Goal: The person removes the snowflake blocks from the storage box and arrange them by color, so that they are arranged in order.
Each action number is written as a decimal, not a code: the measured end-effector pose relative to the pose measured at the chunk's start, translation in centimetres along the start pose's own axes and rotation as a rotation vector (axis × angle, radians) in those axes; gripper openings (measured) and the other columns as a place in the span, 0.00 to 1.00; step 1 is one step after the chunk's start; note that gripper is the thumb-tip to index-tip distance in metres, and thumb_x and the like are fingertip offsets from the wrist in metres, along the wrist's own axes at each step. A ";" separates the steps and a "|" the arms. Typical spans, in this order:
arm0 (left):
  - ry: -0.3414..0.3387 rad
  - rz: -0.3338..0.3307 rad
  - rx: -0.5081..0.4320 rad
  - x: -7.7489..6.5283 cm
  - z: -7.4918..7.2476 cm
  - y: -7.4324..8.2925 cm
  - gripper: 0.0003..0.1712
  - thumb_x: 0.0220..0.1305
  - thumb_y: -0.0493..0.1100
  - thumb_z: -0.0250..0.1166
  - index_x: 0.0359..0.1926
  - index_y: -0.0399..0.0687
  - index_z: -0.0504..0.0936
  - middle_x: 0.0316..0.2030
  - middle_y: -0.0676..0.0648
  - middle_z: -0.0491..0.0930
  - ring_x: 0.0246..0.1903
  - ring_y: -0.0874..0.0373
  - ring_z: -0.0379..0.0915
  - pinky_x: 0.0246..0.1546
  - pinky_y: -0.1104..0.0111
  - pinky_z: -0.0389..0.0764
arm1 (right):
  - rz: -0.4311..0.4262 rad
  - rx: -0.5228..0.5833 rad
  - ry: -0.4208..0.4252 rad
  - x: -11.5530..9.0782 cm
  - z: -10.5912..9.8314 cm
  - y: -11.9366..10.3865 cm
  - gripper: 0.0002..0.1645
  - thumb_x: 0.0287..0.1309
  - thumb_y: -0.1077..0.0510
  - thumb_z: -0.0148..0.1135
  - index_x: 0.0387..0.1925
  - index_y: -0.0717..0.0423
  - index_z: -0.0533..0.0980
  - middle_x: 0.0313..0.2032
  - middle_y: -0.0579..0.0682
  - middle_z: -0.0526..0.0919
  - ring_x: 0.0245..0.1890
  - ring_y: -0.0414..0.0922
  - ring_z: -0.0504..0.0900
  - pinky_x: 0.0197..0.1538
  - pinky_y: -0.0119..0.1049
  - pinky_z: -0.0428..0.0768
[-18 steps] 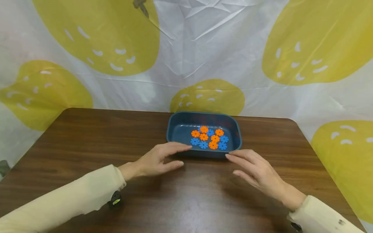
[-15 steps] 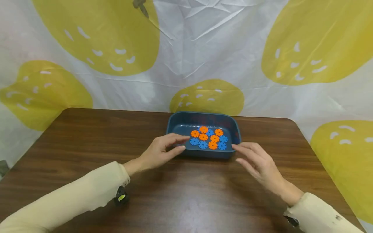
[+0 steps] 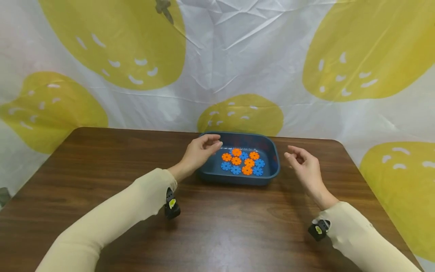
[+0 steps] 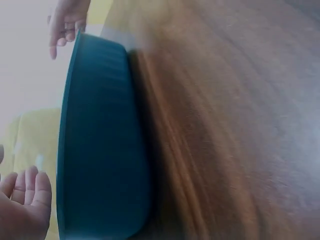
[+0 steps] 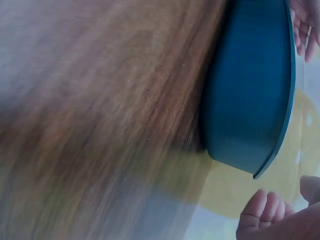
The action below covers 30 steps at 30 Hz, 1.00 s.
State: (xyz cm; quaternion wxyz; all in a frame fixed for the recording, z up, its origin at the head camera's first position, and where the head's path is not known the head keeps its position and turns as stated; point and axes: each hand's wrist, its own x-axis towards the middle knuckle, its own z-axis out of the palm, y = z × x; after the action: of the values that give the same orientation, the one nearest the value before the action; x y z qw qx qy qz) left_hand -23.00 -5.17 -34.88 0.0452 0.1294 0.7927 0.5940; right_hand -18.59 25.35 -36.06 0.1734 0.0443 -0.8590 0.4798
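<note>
A dark blue plastic basin stands near the back edge of the table. Several flat, notched orange discs and blue discs lie on its floor, toward the middle and right. My left hand is over the basin's left end, covering part of the rim there, with nothing between thumb and fingers. Off the basin's right end hovers my right hand, fingers loosely bent and holding nothing. In the left wrist view the basin's outer wall fills the middle, with the left hand's fingers beyond its rim.
The brown wooden table spreads in front of the basin and to both sides. Right behind it hangs a white cloth printed with large yellow fruit. Black wrist cameras are strapped at both sleeves.
Both hands have risen from the basin's front edge and moved farther back, the left toward its left end, the right out past its right end. Basin and discs have stayed put.
</note>
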 end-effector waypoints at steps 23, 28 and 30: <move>0.013 -0.261 0.115 3.4 2.1 -1.1 0.24 0.63 0.45 0.62 0.58 0.41 0.74 0.50 0.41 0.78 0.46 0.47 0.76 0.48 0.59 0.76 | 0.270 0.063 -0.090 1.4 2.8 0.4 0.26 0.61 0.59 0.60 0.56 0.71 0.70 0.27 0.46 0.70 0.27 0.33 0.67 0.27 0.20 0.68; 0.042 -0.283 0.158 3.8 2.4 -1.4 0.23 0.61 0.45 0.65 0.56 0.41 0.76 0.48 0.41 0.78 0.46 0.49 0.75 0.47 0.60 0.76 | 0.282 0.078 -0.076 1.4 3.1 0.5 0.25 0.61 0.60 0.59 0.56 0.71 0.70 0.28 0.46 0.71 0.28 0.32 0.68 0.28 0.20 0.68; 0.042 -0.295 0.177 3.9 2.4 -1.5 0.23 0.60 0.45 0.66 0.56 0.41 0.76 0.48 0.42 0.79 0.46 0.49 0.75 0.48 0.60 0.76 | 0.285 0.082 -0.071 1.3 3.3 0.5 0.25 0.61 0.60 0.59 0.56 0.71 0.70 0.28 0.45 0.71 0.28 0.32 0.68 0.28 0.20 0.68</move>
State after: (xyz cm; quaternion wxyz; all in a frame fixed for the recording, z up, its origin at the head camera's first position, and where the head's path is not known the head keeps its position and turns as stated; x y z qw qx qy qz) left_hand -26.44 -2.26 -36.66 0.1037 0.0025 0.8532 0.5111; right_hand -20.76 22.99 -37.59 0.0710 -0.0538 -0.8417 0.5325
